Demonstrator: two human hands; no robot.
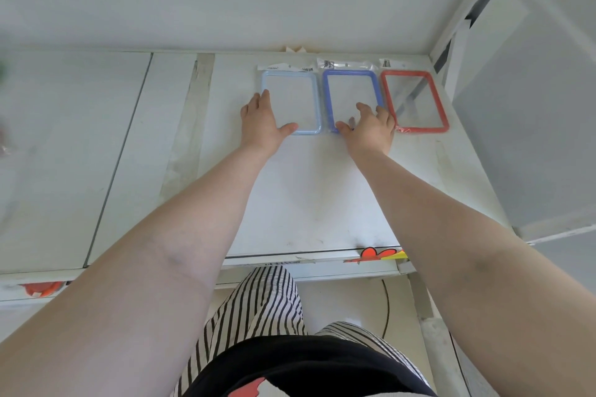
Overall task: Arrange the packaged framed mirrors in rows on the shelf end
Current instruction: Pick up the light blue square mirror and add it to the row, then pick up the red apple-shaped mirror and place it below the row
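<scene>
A person's left hand (263, 121) lies flat, fingers spread, on the near left corner of a pale blue mirror (291, 102) at the back of a white shelf (309, 203), pressing rather than gripping it. Just beside it, the right hand (371, 129) rests open across the near edge of a dark blue mirror (351, 97), clamped on nothing. A red mirror (414, 101) lies untouched at the far right, close to the shelf's end. All three packets sit flat with their header cards toward the back wall, forming what appears to be a first row, close together. The shelf in front of them is bare, so further rows seem yet to be laid.
</scene>
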